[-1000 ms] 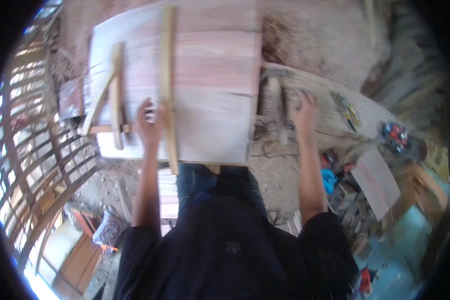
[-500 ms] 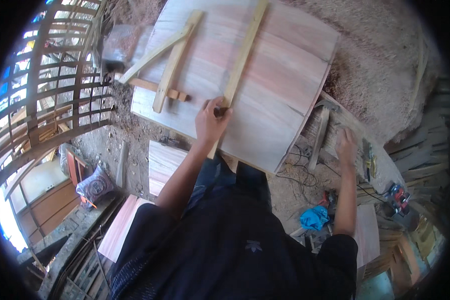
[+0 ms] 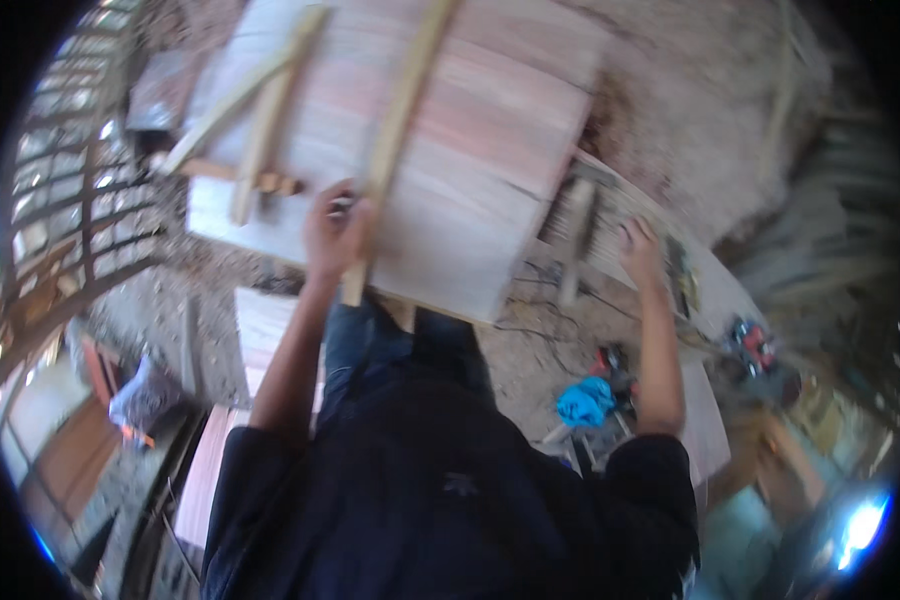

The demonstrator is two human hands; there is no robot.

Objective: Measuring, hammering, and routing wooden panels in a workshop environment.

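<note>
A long wooden batten (image 3: 402,110) lies along a large pale, pink-streaked wooden panel (image 3: 490,130). My left hand (image 3: 335,232) is at the batten's near end, its fingers curled round a small dark thing too blurred to name. To the right, my right hand (image 3: 642,252) is over a dusty board (image 3: 610,210), its fingers curled in; whatever they may hold is hidden. Between that hand and the panel lies a hammer (image 3: 575,240) with a wooden handle. Yellow-handled pliers (image 3: 684,278) lie just right of my right hand.
Joined wooden strips (image 3: 265,130) lie on the panel's left part. A red power tool (image 3: 752,345) stands at the right, with cords (image 3: 545,315) on the ground. A blue cloth (image 3: 585,400) lies near my right arm, a filled sack (image 3: 148,400) at the left.
The whole view has shifted, so the scene sits further left and is more blurred. My right hand has moved slightly nearer the hammer; my left hand stays by the batten.
</note>
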